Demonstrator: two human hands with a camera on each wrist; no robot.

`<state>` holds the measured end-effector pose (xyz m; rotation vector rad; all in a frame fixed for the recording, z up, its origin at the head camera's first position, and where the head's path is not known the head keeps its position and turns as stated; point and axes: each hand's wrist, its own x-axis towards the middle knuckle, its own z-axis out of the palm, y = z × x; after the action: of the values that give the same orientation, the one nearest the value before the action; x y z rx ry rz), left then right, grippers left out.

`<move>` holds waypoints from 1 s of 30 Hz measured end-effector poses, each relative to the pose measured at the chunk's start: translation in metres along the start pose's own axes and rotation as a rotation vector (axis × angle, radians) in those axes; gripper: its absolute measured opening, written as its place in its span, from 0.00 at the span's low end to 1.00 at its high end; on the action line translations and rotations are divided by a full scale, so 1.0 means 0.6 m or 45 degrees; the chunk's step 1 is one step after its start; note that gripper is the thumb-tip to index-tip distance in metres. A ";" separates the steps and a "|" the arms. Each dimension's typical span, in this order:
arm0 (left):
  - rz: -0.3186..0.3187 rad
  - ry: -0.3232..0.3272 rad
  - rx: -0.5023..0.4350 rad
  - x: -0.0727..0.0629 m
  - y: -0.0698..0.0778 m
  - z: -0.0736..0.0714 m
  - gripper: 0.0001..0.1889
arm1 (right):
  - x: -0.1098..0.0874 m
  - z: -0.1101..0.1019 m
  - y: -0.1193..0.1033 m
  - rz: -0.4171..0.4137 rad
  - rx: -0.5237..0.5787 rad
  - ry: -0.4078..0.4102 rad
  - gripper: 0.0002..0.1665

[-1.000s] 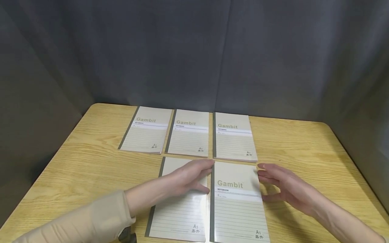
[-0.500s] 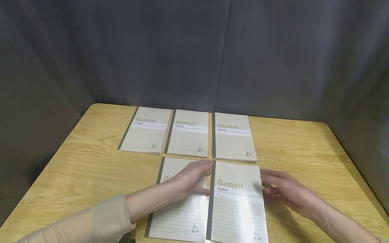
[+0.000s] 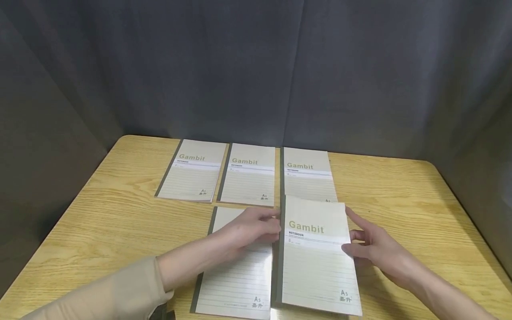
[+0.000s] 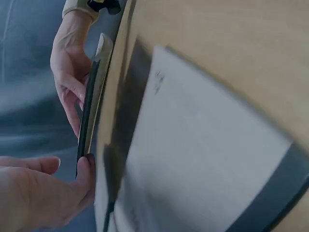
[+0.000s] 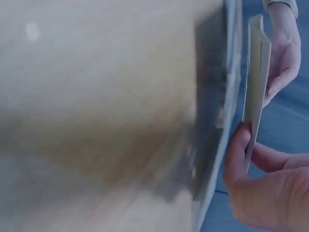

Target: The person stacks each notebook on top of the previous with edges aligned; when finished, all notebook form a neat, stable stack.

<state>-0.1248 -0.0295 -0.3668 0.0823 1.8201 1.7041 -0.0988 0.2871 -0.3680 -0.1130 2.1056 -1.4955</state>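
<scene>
A cream A5 notebook with a dark spine point(image 3: 316, 266) is raised off the table, its far end overlapping the lower part of the notebook behind. My right hand point(image 3: 380, 249) pinches its right edge, thumb on the cover and fingers beneath; the right wrist view shows the notebook point(image 5: 256, 72) between thumb and fingers. On the spine side, my left hand point(image 3: 244, 231) holds the edge near the far corner. Seen from the left wrist, the notebook point(image 4: 94, 96) stands edge-on between both hands. Below the left hand, a matching notebook point(image 3: 236, 284) lies flat, partly covered by that hand.
Three more Gambit notebooks lie in a row at the back: a left one point(image 3: 192, 173), a middle one point(image 3: 248, 178) and a right one point(image 3: 308, 178). The wooden table point(image 3: 400, 191) ends at a dark curtain point(image 3: 240, 66).
The front right notebook was lying flat and has been lifted, moving slightly away from me. My right hand has gone from beside its edge to pinching it.
</scene>
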 end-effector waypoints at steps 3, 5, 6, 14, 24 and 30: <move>0.018 -0.009 0.070 0.008 0.017 -0.011 0.35 | 0.005 -0.009 -0.021 -0.024 -0.052 0.109 0.58; 0.024 -0.016 0.105 0.015 0.028 -0.017 0.38 | 0.013 -0.016 -0.036 -0.031 -0.068 0.174 0.56; 0.036 -0.016 0.130 0.020 0.034 -0.019 0.39 | 0.018 -0.021 -0.042 -0.037 -0.068 0.196 0.55; 0.133 0.140 0.271 0.087 0.072 -0.034 0.44 | 0.094 -0.060 -0.074 -0.073 0.008 0.350 0.45; 0.195 0.351 0.220 0.170 0.074 -0.035 0.41 | 0.196 -0.098 -0.057 -0.015 0.012 0.466 0.36; 0.186 0.398 0.186 0.191 0.075 -0.030 0.32 | 0.231 -0.109 -0.052 0.032 0.001 0.530 0.33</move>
<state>-0.2415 0.0141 -0.3722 0.0098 2.2158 1.7587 -0.2547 0.2793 -0.3781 0.2459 2.4142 -1.6121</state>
